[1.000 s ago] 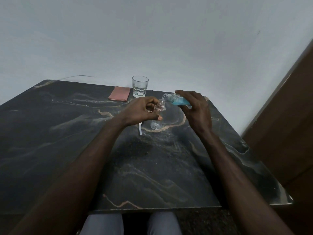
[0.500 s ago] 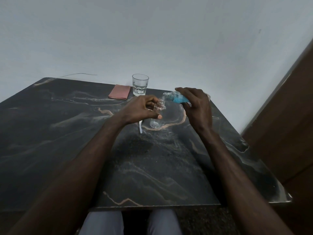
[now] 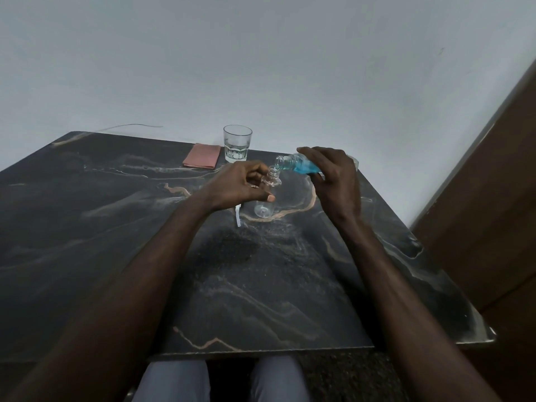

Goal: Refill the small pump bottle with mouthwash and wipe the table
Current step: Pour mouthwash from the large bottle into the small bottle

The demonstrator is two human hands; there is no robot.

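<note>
Blue mouthwash is seen inside the clear plastic mouthwash bottle, which is tipped on its side so its open mouth sits just above the neck of the small clear pump bottle. The big bottle is wrapped by the fingers of the right hand. The small bottle is held upright on the dark marble-look table, pinched near its neck by the left hand. No blue can be seen in the small bottle, so the filling seems only just begun. A thin white tube, most likely the pump part, is laid flat on the table beside the small bottle; it will have to be put back. The folded pink cloth is left lying by the far edge, so the wiping is not yet done. A ribbed drinking glass with a little clear water is stood beside the cloth. The tabletop looks smooth and shiny, with pale wavy lines. Both bottles look smooth and see-through.
</note>
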